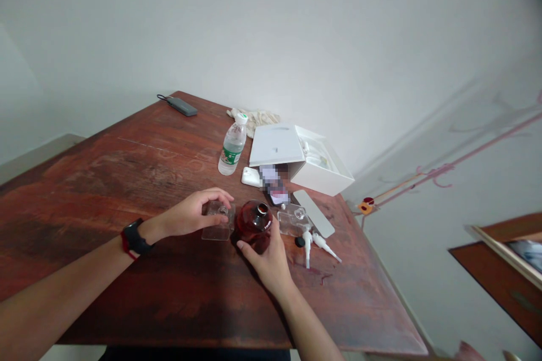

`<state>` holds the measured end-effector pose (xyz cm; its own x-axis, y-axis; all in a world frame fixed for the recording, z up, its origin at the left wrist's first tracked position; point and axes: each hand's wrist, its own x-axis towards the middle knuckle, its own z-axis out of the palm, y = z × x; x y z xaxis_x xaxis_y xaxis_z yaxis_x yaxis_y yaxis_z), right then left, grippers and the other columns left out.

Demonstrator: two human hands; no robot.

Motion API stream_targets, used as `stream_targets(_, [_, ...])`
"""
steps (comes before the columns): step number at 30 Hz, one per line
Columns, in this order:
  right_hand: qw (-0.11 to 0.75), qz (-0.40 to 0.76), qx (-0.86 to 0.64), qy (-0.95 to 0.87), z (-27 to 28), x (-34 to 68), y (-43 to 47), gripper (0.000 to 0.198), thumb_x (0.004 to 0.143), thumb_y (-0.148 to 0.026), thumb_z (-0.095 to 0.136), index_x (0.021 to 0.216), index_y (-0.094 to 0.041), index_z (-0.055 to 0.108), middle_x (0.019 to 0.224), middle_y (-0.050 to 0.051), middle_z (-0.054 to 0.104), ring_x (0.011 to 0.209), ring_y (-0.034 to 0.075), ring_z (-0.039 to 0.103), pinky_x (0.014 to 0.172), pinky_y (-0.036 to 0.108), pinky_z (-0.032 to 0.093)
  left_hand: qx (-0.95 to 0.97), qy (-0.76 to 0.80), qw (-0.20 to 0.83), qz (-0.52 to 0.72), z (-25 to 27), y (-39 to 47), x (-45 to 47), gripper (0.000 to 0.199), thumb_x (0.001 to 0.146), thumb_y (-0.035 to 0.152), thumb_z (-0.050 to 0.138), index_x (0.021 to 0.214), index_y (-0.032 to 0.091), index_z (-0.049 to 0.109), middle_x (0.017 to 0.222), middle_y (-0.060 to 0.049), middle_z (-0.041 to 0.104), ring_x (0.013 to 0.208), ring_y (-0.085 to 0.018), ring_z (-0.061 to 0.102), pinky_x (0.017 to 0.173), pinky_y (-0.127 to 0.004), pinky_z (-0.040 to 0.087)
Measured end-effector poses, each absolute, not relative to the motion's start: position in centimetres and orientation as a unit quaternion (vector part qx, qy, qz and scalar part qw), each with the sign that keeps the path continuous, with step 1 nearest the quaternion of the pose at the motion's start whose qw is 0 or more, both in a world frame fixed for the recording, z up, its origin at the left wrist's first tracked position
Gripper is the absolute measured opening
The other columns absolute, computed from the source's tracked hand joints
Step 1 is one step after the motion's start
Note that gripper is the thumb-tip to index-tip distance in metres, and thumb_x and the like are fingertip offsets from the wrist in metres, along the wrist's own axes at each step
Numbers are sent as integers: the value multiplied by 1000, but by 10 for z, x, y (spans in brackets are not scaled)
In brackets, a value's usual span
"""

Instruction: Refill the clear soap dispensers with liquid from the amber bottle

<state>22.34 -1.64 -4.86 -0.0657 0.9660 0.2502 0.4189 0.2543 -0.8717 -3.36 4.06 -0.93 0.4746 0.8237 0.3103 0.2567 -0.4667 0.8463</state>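
My right hand (271, 262) is wrapped round a dark amber bottle (249, 220) with an uncapped neck, which stands on the table. Just to its left, a clear square container (217, 233) has a round neck on top. My left hand (199, 211) reaches over that container, thumb and fingers apart on either side of the neck; whether they touch it I cannot tell. A second clear container (292, 221) is right of the amber bottle. Two white pump heads (307, 245) lie in front of it, beside a small black cap (300, 241).
Behind my hands stand a water bottle (232, 146), a white earbud-like case (250, 176) and a phone (277, 194). An open white box (322, 177) and a cloth (258, 118) lie toward the wall. A grey device (182, 105) rests at the far left corner.
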Motion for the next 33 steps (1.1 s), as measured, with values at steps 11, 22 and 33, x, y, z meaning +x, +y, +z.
stream_targets(11, [435, 314, -523, -662, -46, 223, -17, 85, 75, -29, 85, 150, -23, 45, 140, 13, 69, 132, 35, 65, 117, 56, 48, 784, 344, 383, 348, -8, 41, -34, 27, 90, 46, 79, 102, 22, 75, 132, -11, 72, 124, -28, 68, 110, -42, 50])
stream_targets(22, [429, 310, -522, -669, -50, 224, -15, 88, 77, -35, 84, 152, -20, 41, 145, 16, 65, 137, 35, 61, 121, 54, 45, 785, 340, 404, 324, -3, 45, -44, 27, 90, 41, 77, 105, 20, 72, 136, -12, 71, 125, -28, 67, 107, -40, 53])
stream_targets(33, [426, 317, -512, -675, -50, 225, -15, 91, 77, -41, 86, 152, -21, 40, 148, 16, 62, 138, 35, 60, 121, 54, 43, 795, 340, 381, 329, -5, 48, -43, 27, 89, 40, 79, 109, 22, 80, 132, -10, 74, 121, -28, 69, 107, -40, 52])
